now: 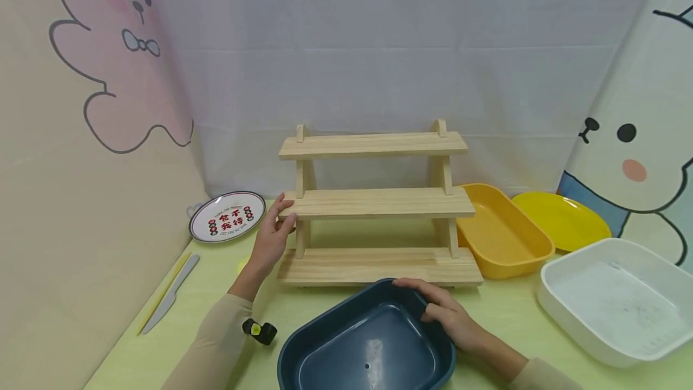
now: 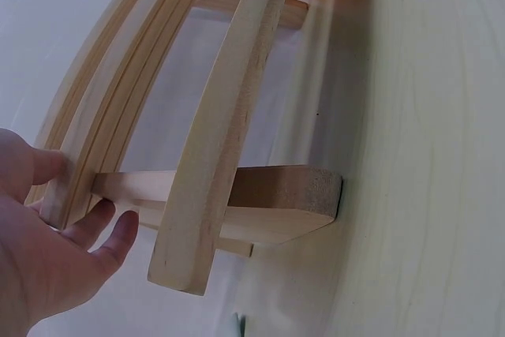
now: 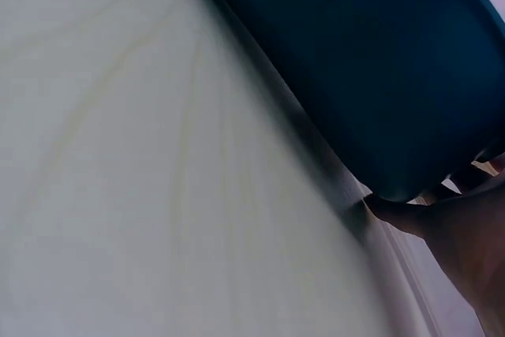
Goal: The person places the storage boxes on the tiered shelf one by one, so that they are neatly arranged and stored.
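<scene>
Pale cloth (image 1: 379, 47) hangs at the back, and a light green bench (image 1: 216, 269) sits in front of it. On the bench stands a wooden shelf (image 1: 379, 203) with three flat boards, going up like steps. A dark blue tub (image 1: 373, 348) is in front of it, turned a bit, with its open side up. I cannot tell if the tub touches the shelf.

The left hand (image 1: 273, 233) is closed on the left end of the middle board, with the thumb on one side and fingers on the other. The right hand (image 1: 444, 312) holds the tub by its far right corner, with its thumb inside the rim. A small black thing (image 1: 260, 330) is on the left wrist.

To the right, an orange tub (image 1: 498, 233) is partly behind the shelf's end. Next to it is a yellow plate (image 1: 563, 221), and nearer is a big white tub (image 1: 612, 294). On the left are a white plate (image 1: 227, 218) with red writing, a gray knife (image 1: 173, 294) and a thin yellow stick (image 1: 162, 297) beside the knife. Farther out, a pink bear (image 1: 119, 65) is drawn on the left side.
</scene>
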Motion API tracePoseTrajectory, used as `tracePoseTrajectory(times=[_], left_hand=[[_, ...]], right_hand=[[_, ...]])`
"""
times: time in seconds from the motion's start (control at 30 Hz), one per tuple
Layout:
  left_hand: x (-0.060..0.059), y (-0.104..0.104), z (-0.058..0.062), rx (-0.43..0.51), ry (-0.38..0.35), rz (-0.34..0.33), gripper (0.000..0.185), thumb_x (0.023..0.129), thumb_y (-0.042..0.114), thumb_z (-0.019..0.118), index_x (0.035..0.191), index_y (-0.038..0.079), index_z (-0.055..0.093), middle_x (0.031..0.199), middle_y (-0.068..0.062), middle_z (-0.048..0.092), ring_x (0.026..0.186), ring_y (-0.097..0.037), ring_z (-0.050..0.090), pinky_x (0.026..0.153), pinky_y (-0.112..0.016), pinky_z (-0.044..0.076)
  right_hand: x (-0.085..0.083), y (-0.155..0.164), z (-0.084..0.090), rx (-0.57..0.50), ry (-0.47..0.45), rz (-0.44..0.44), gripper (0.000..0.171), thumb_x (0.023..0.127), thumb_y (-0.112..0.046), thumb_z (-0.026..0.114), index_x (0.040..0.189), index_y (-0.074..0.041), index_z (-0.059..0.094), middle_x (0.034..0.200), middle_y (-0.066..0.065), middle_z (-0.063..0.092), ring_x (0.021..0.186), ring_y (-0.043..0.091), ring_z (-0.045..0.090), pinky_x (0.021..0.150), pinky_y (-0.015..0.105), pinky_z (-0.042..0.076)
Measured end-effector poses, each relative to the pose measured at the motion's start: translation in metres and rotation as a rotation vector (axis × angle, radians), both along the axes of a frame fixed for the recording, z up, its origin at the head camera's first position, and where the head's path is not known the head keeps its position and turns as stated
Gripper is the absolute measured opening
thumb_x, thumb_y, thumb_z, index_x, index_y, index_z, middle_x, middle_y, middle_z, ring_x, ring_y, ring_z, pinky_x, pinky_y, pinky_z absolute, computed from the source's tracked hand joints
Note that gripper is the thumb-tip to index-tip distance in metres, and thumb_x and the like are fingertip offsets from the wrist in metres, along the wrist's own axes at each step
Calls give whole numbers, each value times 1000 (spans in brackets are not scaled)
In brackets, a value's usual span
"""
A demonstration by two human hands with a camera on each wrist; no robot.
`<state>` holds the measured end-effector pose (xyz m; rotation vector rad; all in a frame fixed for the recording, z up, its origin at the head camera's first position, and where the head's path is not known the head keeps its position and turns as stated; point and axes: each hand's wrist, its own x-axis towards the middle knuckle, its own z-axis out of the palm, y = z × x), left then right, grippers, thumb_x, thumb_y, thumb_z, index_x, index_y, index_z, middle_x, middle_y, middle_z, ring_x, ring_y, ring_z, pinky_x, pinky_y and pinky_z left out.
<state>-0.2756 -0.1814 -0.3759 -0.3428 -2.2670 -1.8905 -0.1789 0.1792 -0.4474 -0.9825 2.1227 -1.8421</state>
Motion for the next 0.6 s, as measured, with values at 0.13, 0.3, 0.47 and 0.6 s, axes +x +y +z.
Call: tracePoseTrajectory(times=[0.13,0.3,0.47,0.6], left_hand=[[-1,0,0,-6,-2,3,42,106,7,47,144,-8,40,166,-6,13,111,-40,52,104,-45,47],[-1,-1,-1,-7,-1,3,42,106,8,47,144,-8,40,166,-7,13,111,-39,53,102,-39,49],[-2,-1,-1,3,3,-3,42,106,7,47,144,-9,39,166,-7,13,112,-39,52,103,-43,48],[-2,-1,-1,9,6,-5,41,106,7,48,143,-9,40,166,-9,13,111,-41,52,105,-50,45]], right_hand=[[1,0,4,-4,-11,1,65,79,9,42,143,0,50,147,23,47,133,6,44,106,15,31],[1,2,11,-6,-2,-1,64,79,9,42,142,0,51,146,22,48,132,10,45,106,16,33],[-1,6,19,14,28,-49,64,79,10,41,141,-2,52,145,21,49,130,11,47,105,16,35],[-3,10,26,-22,16,-64,65,77,11,40,141,3,50,146,20,49,129,10,49,103,18,39]])
